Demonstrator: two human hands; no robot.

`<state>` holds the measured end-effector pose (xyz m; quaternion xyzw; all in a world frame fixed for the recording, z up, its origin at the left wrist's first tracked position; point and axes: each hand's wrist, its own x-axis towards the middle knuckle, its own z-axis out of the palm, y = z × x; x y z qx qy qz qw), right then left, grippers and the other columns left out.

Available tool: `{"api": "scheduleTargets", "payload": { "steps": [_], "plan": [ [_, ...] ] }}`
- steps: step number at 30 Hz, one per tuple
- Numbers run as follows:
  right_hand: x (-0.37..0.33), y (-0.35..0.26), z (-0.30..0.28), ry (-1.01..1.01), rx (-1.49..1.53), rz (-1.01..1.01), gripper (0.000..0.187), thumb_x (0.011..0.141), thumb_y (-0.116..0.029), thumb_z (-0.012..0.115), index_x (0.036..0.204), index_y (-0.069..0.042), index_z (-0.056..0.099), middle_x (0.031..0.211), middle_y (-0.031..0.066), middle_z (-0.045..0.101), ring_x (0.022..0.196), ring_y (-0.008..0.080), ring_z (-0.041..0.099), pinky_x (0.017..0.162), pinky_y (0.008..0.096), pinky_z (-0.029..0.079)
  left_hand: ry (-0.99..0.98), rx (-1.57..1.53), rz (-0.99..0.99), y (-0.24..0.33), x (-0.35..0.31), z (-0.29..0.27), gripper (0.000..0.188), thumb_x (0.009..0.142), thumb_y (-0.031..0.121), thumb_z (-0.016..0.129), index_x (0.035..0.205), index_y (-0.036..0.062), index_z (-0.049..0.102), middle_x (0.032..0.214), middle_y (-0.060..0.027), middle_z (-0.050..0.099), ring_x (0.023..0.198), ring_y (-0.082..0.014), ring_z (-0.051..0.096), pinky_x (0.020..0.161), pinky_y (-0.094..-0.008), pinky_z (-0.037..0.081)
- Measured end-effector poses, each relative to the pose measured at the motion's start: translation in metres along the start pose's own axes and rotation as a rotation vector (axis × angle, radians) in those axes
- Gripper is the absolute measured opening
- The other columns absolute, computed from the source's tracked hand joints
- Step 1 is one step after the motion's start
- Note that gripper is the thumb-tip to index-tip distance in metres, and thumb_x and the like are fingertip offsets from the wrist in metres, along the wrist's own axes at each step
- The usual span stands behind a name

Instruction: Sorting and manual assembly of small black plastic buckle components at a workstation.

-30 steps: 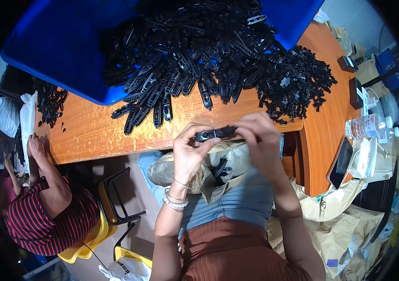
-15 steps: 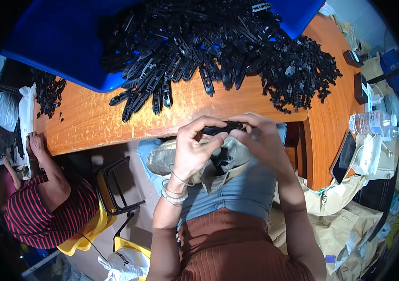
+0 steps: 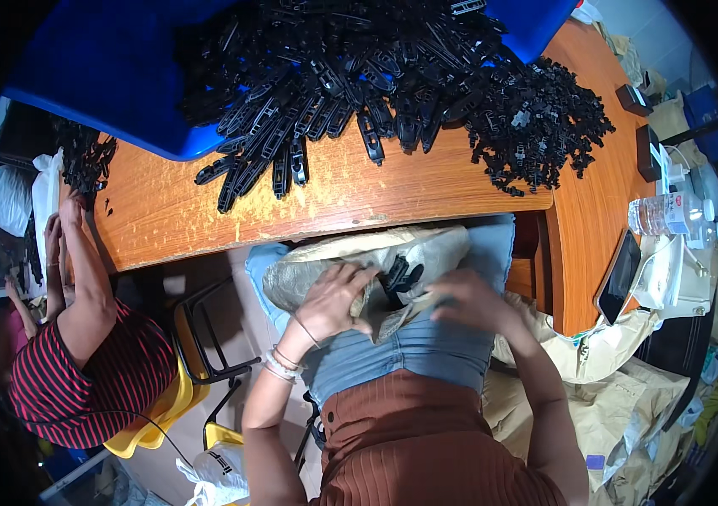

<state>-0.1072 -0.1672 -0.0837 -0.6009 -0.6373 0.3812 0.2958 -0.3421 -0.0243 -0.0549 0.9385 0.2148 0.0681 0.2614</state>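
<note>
A grey-tan sack (image 3: pixel 291 287) lies open across my lap, with several black plastic parts (image 3: pixel 401 277) inside its mouth. My left hand (image 3: pixel 333 299) rests on the sack's left side, fingers spread and nothing gripped. At the right side of the opening, my right hand (image 3: pixel 475 302) is a little blurred; its fingers reach toward the sack's edge, apart, and no part shows in them. Beyond my hands, long black plastic clip-like parts (image 3: pixel 291 160) are heaped on the table, beside a pile of small black pieces (image 3: pixel 536 126).
The wooden table (image 3: pixel 165 211) has a worn front edge. A blue bin (image 3: pixel 97 84) lies at the back under the heap. At right are water bottles (image 3: pixel 671 217), a phone (image 3: pixel 620 278) and brown paper bags (image 3: pixel 612 413). A person in a striped top (image 3: pixel 97 379) sits at left.
The long black part held between both hands is gone from them. Both hands have come down and apart to the sack's opening. The other person's arm has moved up along the table.
</note>
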Motion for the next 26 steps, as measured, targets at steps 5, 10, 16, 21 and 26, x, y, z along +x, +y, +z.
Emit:
{"api": "scheduleTargets", "payload": {
  "steps": [5,10,16,21,26],
  "plan": [
    [-0.009,0.014,0.017,0.023,-0.53,-0.072,0.019,0.073,-0.005,0.056,0.086,-0.01,0.068,0.081,0.0041,0.066,0.083,0.0218,0.061,0.099,0.043,0.032,-0.219,0.01,-0.084,-0.012,-0.035,0.033,0.023,0.063,0.004,0.062,0.086,0.0014,0.063,0.083,-0.0151,0.064,0.076,-0.0324,0.061,0.073,-0.0404,0.05],
    [-0.016,-0.029,-0.047,0.358,-0.51,-0.113,0.018,0.068,0.001,0.054,0.079,-0.008,0.066,0.077,0.0027,0.064,0.08,0.0204,0.062,0.1,0.0464,0.032,0.1,-0.135,-0.055,0.007,-0.045,-0.053,0.005,0.061,-0.004,0.059,0.06,-0.002,0.054,0.066,-0.0168,0.059,0.064,-0.0325,0.061,0.062,-0.0401,0.05],
    [-0.051,-0.052,-0.064,0.296,-0.591,-0.069,0.017,0.062,0.005,0.056,0.074,-0.005,0.062,0.072,0.0067,0.058,0.078,0.024,0.06,0.1,0.0478,0.033,0.042,-0.2,-0.039,0.026,-0.061,-0.058,0.005,0.065,0.001,0.064,0.066,-0.0009,0.059,0.062,-0.0146,0.056,0.06,-0.0324,0.059,0.056,-0.0368,0.048],
    [-0.046,-0.06,-0.045,-0.219,-0.576,0.066,0.015,0.082,-0.022,0.06,0.079,-0.008,0.065,0.073,0.0061,0.062,0.082,0.0265,0.059,0.077,0.0408,0.045,-0.537,-0.246,-0.002,0.027,-0.025,-0.056,0.028,0.086,0.027,0.06,0.094,0.0004,0.066,0.085,-0.0182,0.063,0.081,-0.0342,0.062,0.071,-0.038,0.05],
    [0.008,-0.055,-0.038,-0.165,-0.019,0.265,0.021,0.085,-0.022,0.055,0.102,-0.009,0.058,0.106,0.019,0.06,0.085,0.0271,0.063,0.096,0.0395,0.038,-0.199,-0.124,-0.074,0.008,0.036,-0.015,0.049,0.091,0.029,0.055,0.132,0.0068,0.041,0.13,-0.0243,0.046,0.112,-0.0385,0.051,0.094,-0.0378,0.045]
  ]
}}
